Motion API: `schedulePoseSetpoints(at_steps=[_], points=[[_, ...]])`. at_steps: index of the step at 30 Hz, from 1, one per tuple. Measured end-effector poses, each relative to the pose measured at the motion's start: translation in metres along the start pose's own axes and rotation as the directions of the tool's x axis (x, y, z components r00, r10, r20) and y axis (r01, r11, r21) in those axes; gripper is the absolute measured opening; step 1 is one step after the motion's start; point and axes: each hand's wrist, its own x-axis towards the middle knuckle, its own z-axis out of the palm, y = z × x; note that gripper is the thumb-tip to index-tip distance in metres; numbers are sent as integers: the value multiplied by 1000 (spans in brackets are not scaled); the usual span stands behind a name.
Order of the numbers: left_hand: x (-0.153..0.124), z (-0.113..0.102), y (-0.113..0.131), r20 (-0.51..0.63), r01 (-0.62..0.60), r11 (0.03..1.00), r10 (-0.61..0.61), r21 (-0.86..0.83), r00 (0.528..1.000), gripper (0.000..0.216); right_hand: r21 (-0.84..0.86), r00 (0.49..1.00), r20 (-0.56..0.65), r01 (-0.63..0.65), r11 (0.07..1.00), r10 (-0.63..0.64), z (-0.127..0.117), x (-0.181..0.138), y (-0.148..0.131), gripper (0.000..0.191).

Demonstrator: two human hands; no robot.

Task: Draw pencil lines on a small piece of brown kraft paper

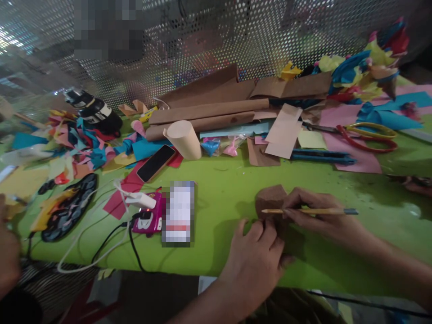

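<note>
A small brown paper piece (270, 200) lies on the green table (222, 189) in front of me. My left hand (258, 254) rests with curled fingers on its near edge, pinning it down. My right hand (315, 213) is closed around a thin yellow pencil (313, 211) that lies level across the paper, its tip pointing left. Part of the paper is hidden under both hands.
Brown paper rolls (205, 112), a paper cone (182, 139), a black phone (155, 163), red-and-yellow scissors (367, 135), a pink power bank (148, 218) with cables and heaps of coloured paper scraps (77, 139) cover the far table. Another person's hand (6, 252) shows at far left. A perforated metal screen (236, 36) stands behind.
</note>
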Motion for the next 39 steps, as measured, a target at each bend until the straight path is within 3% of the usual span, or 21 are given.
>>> schedulePoseSetpoints(at_steps=[7,20,25,32,39], points=[[-1,1,-1,-25,12,1000,-11,24,1000,45,-62,989,-147,-25,998,16,-13,-2,5,26],[-2,4,-2,-95,29,1000,-28,8,995,44,-39,960,-269,-90,995,76,-33,-4,5,19],[-2,3,-1,-83,36,999,-34,22,996,48,95,972,-201,-102,990,119,-31,-3,-7,28],[-15,1,7,-95,37,992,-26,119,995,60,131,991,-94,-85,988,97,-21,-3,-14,45],[-17,6,8,-93,43,990,-31,137,995,61,119,998,58,-31,992,25,-3,-2,-5,42]])
